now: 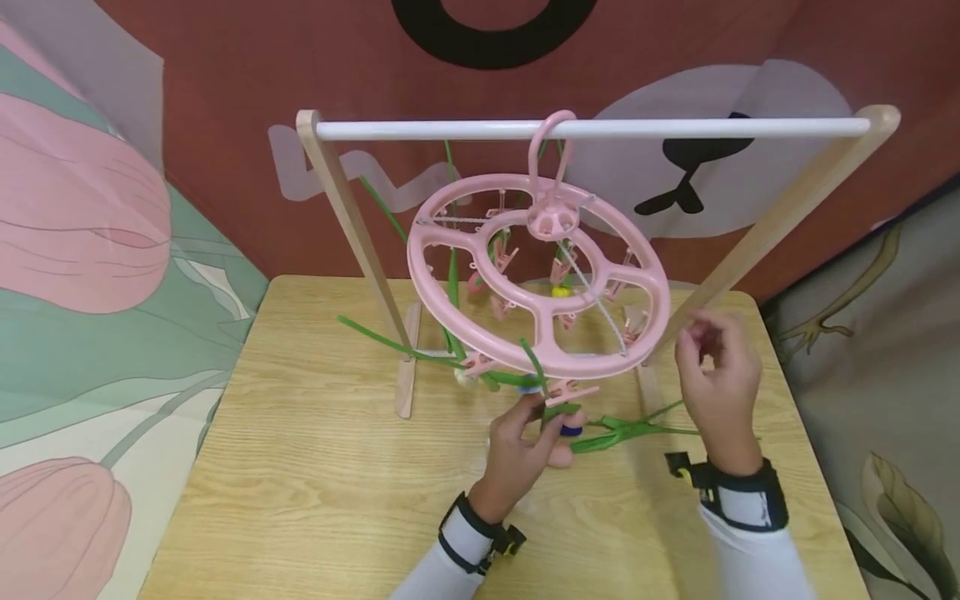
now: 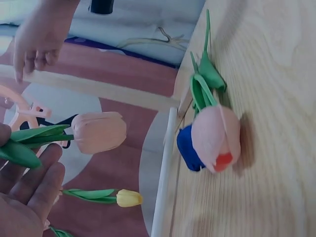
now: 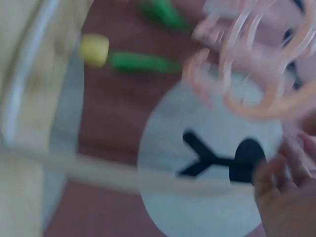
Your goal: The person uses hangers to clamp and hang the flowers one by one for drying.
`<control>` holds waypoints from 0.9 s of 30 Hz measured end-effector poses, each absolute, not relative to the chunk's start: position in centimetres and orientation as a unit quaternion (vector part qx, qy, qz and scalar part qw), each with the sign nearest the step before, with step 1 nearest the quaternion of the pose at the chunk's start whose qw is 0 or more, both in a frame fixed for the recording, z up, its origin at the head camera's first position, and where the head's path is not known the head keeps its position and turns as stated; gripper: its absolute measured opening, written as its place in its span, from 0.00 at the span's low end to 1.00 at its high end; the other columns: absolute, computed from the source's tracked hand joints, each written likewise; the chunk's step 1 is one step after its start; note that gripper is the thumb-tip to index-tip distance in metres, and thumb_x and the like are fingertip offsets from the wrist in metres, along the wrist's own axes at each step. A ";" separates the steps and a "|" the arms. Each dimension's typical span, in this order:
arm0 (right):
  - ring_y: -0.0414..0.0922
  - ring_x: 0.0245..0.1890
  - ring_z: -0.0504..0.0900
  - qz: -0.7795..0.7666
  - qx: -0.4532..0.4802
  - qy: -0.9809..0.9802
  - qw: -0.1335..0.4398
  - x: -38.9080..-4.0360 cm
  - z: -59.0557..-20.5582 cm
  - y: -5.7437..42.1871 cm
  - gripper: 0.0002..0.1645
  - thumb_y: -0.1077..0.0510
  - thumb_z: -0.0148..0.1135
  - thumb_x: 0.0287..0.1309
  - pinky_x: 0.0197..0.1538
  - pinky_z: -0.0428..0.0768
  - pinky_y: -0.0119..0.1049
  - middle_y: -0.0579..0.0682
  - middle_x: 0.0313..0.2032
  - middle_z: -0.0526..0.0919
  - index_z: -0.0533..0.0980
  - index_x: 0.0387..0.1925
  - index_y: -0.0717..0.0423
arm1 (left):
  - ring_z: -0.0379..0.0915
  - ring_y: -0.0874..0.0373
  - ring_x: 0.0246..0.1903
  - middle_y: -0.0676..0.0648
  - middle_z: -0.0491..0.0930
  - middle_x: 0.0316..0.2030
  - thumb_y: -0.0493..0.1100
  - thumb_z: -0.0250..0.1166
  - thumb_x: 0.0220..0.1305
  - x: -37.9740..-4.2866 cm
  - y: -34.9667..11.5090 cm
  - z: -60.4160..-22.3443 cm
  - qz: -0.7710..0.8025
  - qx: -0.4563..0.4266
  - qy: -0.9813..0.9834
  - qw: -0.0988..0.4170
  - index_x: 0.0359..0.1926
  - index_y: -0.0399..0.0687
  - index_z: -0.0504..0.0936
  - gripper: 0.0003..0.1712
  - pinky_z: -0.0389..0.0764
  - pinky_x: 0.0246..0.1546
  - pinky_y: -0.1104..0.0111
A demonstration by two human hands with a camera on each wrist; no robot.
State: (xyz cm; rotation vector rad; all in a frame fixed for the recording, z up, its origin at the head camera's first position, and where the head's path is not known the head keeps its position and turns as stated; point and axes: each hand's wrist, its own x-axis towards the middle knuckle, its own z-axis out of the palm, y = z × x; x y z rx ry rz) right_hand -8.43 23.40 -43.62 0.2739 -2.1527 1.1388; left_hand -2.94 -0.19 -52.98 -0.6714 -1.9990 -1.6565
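Observation:
In the head view my left hand is just below the front rim of a round pink clip hanger. It pinches a pale pink artificial tulip by its green stem and leaves. Beside these fingers is a pink clothespin; whether it grips the stem I cannot tell. My right hand is raised right of the hanger, its fingers loosely bent and holding nothing. On the table lie another pink tulip and a dark blue tulip, their green leaves pointing right in the head view.
The hanger hooks over a white rod on a wooden stand. Other tulips hang from its clips, including a yellow tulip and a white tulip. Some green stems jut out leftward. Beneath is a wooden table.

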 end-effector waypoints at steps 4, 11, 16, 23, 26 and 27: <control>0.54 0.50 0.79 0.296 0.181 -0.890 0.296 -11.9 -42.3 24.8 0.39 0.77 0.65 0.59 0.51 0.80 0.32 0.67 0.63 0.72 0.71 0.71 0.57 | 0.89 0.51 0.43 0.39 0.87 0.48 0.25 0.71 0.59 -3.2 -0.6 -52.8 -0.576 -0.238 -0.744 0.241 0.56 0.36 0.81 0.23 0.88 0.46 0.72; 0.61 0.72 0.70 0.235 0.258 -0.898 0.269 -13.8 -41.2 25.1 0.27 0.74 0.71 0.56 0.71 0.73 0.60 0.64 0.71 0.70 0.78 0.58 0.61 | 0.89 0.52 0.41 0.39 0.87 0.47 0.24 0.72 0.57 -3.2 -1.0 -52.7 -0.570 -0.246 -0.745 0.244 0.56 0.36 0.81 0.24 0.88 0.45 0.73; 0.59 0.75 0.67 0.232 0.267 -0.895 0.272 -12.5 -40.8 25.0 0.20 0.75 0.69 0.56 0.80 0.63 0.52 0.60 0.71 0.73 0.78 0.51 0.67 | 0.88 0.53 0.43 0.40 0.87 0.49 0.25 0.71 0.59 -3.4 -1.5 -52.8 -0.572 -0.249 -0.742 0.244 0.58 0.37 0.79 0.25 0.88 0.46 0.71; 0.61 0.71 0.72 0.234 0.289 -0.875 0.310 -9.7 -40.1 24.9 0.13 0.62 0.56 0.70 0.79 0.63 0.57 0.66 0.58 0.82 0.76 0.46 0.72 | 0.88 0.50 0.40 0.40 0.88 0.42 0.28 0.69 0.62 -3.5 -2.7 -53.3 -0.567 -0.210 -0.751 0.267 0.52 0.36 0.82 0.16 0.89 0.43 0.70; 0.65 0.64 0.76 0.231 0.301 -0.863 0.335 -8.8 -39.8 24.6 0.19 0.57 0.48 0.72 0.78 0.64 0.59 0.68 0.52 0.84 0.76 0.43 0.73 | 0.88 0.51 0.35 0.40 0.88 0.39 0.28 0.69 0.63 -3.6 -3.3 -53.5 -0.569 -0.194 -0.749 0.277 0.50 0.36 0.83 0.15 0.89 0.41 0.70; 0.66 0.62 0.77 0.229 0.302 -0.861 0.339 -8.5 -39.8 24.4 0.20 0.57 0.47 0.72 0.78 0.64 0.58 0.68 0.50 0.84 0.77 0.42 0.72 | 0.87 0.51 0.33 0.40 0.88 0.38 0.28 0.69 0.63 -3.6 -3.5 -53.6 -0.572 -0.189 -0.748 0.279 0.50 0.36 0.84 0.14 0.89 0.40 0.70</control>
